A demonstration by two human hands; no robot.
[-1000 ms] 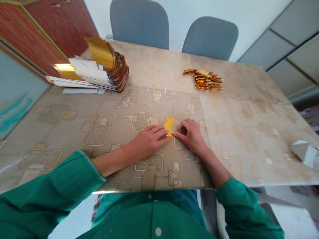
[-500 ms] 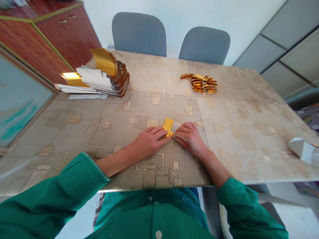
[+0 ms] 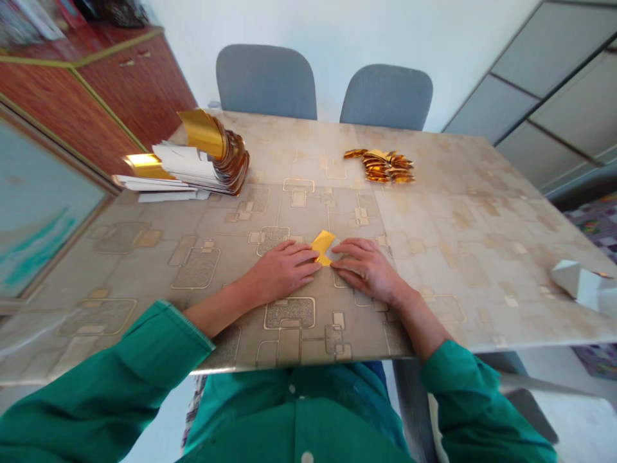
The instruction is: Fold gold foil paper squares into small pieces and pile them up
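Observation:
A small piece of gold paper (image 3: 323, 243), partly folded with a whitish side showing at its right, lies on the table in front of me. My left hand (image 3: 285, 269) rests flat-wristed on the tabletop, its fingertips and thumb gripping the paper's left edge. From the other side, my right hand (image 3: 365, 265) pinches the lower right edge, its fingers curled over the whitish part and hiding some of it. Beyond the hands sits a heap of folded gold paper pieces (image 3: 385, 166).
At the back left stands a stack of gold and white paper sheets (image 3: 193, 164). A white folded paper (image 3: 581, 283) lies by the right edge of the patterned table (image 3: 434, 225). Two grey chairs (image 3: 267, 80) are behind the far edge, and a wooden cabinet (image 3: 130, 87) is at the left.
My fingers have spread slightly at the paper, and its lower edge shows more between my hands. The paper has turned a little. The whole view has tilted slightly upward.

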